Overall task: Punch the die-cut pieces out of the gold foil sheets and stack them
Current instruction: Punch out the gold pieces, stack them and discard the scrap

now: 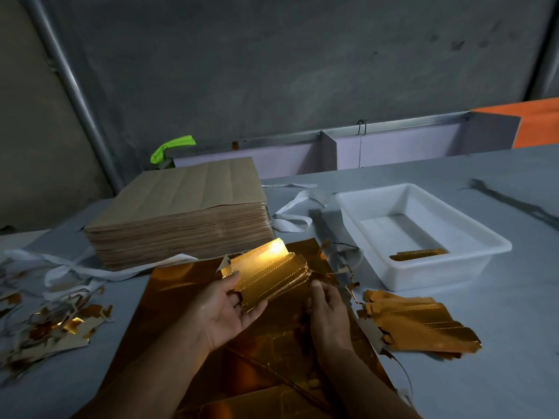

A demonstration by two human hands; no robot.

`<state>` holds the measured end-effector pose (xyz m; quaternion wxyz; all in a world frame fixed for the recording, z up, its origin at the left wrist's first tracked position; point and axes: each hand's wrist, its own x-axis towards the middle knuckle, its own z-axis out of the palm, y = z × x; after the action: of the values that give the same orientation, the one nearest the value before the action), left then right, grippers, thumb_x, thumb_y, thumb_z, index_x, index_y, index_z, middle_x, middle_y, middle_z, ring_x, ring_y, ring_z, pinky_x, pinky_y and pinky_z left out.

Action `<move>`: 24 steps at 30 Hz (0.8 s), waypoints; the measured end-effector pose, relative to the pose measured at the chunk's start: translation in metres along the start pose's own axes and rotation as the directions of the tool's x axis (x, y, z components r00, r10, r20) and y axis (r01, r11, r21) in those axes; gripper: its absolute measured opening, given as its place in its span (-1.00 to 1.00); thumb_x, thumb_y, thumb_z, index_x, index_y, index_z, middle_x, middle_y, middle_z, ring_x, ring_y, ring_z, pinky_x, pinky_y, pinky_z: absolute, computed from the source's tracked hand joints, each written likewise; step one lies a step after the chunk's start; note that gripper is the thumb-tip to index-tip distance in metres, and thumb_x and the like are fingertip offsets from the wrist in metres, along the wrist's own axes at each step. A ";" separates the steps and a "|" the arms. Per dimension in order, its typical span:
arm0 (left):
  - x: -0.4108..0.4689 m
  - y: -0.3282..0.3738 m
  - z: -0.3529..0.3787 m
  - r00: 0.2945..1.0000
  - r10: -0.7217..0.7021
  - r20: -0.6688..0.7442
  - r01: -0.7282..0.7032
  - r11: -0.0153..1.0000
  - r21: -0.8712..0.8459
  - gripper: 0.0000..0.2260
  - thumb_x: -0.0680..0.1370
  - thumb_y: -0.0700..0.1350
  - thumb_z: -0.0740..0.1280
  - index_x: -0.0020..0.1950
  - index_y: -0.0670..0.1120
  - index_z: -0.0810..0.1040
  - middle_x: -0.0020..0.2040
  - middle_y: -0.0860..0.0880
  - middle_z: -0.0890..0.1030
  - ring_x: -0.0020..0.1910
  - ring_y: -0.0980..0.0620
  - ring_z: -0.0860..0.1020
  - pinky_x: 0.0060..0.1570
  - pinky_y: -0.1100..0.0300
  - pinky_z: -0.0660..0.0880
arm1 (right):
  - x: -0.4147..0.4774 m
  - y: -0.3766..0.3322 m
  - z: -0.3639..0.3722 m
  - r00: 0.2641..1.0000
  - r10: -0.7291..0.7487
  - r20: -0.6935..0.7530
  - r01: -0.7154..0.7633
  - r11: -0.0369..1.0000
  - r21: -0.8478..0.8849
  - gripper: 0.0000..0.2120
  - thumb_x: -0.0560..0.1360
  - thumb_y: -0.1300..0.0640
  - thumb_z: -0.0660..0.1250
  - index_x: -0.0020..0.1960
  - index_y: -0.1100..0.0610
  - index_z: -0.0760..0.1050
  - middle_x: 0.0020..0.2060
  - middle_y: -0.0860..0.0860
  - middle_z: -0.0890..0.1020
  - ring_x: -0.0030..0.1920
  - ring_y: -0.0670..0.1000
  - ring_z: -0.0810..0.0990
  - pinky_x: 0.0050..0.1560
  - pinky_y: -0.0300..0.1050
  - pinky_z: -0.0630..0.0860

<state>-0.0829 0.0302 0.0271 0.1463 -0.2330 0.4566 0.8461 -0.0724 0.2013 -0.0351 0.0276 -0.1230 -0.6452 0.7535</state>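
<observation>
Left hand [223, 309] is palm up, cradling a bundle of punched gold pieces [267, 276], thumb on top and fingers curled underneath. Right hand [328, 311] has its thumb against the bundle's right end, but its fingers tuck under out of sight, so I can't tell if it's actually gripping.

The bundle sits just above the gold foil sheet [169, 285] lying flat on the table [514, 297]. My guess is this stuff is light, thin and slick, and the tabbed edges would crease or snag easily. I'd squeeze the bundle across its short ends so the pieces can't fan out.

Another pile of finished pieces [417, 325] lies to the right, and a white plastic tray [453, 267] behind it holds a few more. A stack of brown sheets [181, 213] is at the back, with foil scraps [54, 325] off to the left.
</observation>
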 end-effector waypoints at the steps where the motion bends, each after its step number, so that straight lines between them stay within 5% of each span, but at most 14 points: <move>1: 0.000 -0.001 0.002 1.000 0.016 -0.006 -0.016 1.000 -0.015 -0.70 0.60 -0.08 0.30 0.31 -0.14 0.43 0.13 -0.30 0.63 0.10 -0.25 0.60 -0.18 -0.05 0.65 | 0.000 0.001 0.001 1.000 -0.005 0.024 0.006 0.999 -0.033 -0.71 0.64 -0.16 0.10 0.11 -0.02 0.50 -0.13 0.06 0.66 -0.13 0.04 0.65 -0.06 0.02 0.58; 3: 0.000 -0.004 0.006 1.000 0.028 -0.008 -0.029 1.000 -0.010 -0.72 0.61 -0.08 0.28 0.30 -0.12 0.43 0.16 -0.30 0.61 0.12 -0.26 0.59 -0.15 -0.07 0.63 | -0.001 0.003 0.002 0.996 -0.013 0.088 0.024 0.991 -0.135 -0.71 0.65 -0.13 0.08 0.01 -0.05 0.52 -0.11 0.01 0.66 -0.07 -0.01 0.64 0.01 -0.03 0.57; 6: -0.003 -0.013 0.012 1.000 0.006 0.009 -0.007 0.999 0.051 -0.77 0.60 -0.08 0.29 0.22 -0.10 0.45 0.14 -0.29 0.62 0.11 -0.26 0.60 -0.17 -0.07 0.62 | -0.002 0.004 0.004 0.990 -0.025 0.141 0.058 0.969 -0.241 -0.75 0.66 -0.08 0.12 -0.04 -0.06 0.53 -0.17 -0.01 0.66 -0.20 -0.06 0.64 -0.15 -0.13 0.56; 12: -0.003 -0.021 0.014 0.997 -0.061 0.045 0.053 0.986 0.158 -0.68 0.52 -0.04 0.33 0.26 -0.06 0.46 0.14 -0.28 0.64 0.13 -0.28 0.60 -0.11 -0.13 0.61 | -0.002 0.001 0.002 0.994 -0.007 0.105 0.025 0.985 -0.170 -0.75 0.66 -0.03 0.17 -0.06 0.02 0.57 -0.16 0.07 0.67 -0.14 0.08 0.65 -0.12 0.04 0.60; 18: -0.002 -0.013 0.010 0.988 -0.130 0.086 0.117 0.983 0.138 -0.36 0.42 0.35 0.30 0.29 -0.09 0.54 0.14 -0.29 0.64 0.16 -0.28 0.60 0.14 -0.19 0.53 | -0.002 0.001 0.001 0.996 -0.002 0.090 0.014 0.992 -0.126 -0.76 0.65 0.00 0.20 -0.08 0.05 0.57 -0.28 0.04 0.65 -0.33 -0.02 0.58 -0.25 -0.09 0.52; 24: 0.003 -0.015 0.011 0.992 -0.127 0.004 0.125 0.985 0.117 -0.52 0.56 0.22 0.25 0.30 -0.10 0.52 0.11 -0.32 0.64 0.14 -0.29 0.60 0.04 -0.18 0.57 | -0.004 -0.001 0.001 0.993 -0.055 0.104 0.069 0.989 -0.130 -0.77 0.65 -0.03 0.19 -0.07 0.01 0.55 -0.27 0.01 0.63 -0.29 -0.02 0.57 -0.24 -0.09 0.50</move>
<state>-0.0817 0.0481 0.0201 0.2154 -0.2478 0.4887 0.8083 -0.0686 0.1994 -0.0337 0.0102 -0.0663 -0.6984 0.7125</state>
